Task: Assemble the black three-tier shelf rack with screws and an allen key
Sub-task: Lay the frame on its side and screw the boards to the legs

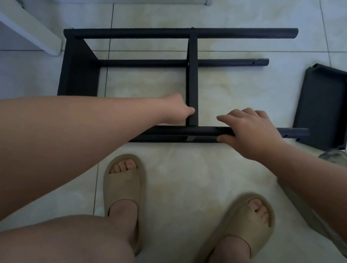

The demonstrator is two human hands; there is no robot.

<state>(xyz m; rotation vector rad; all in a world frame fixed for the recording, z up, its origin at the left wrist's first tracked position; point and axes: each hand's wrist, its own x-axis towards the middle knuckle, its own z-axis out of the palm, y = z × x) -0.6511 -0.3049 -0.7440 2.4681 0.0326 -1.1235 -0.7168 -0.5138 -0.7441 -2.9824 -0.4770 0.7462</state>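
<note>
Rack: black metal three-tier shelf rack, part-built, lying on its side on the pale tiled floor.
Left hand: grip curled on the near end of the middle shelf panel.
Right hand: grip clamped over the near black pole, thumb on the pole's near side.
Loose part: black rectangular shelf tray, flat on the floor at the rack's right.
Feet: beige slippers, near the pole.

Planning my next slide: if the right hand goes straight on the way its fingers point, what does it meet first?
Probably the middle shelf, at its near end on the near pole, just ahead of the right hand; the left hand lies right beyond it.
</note>
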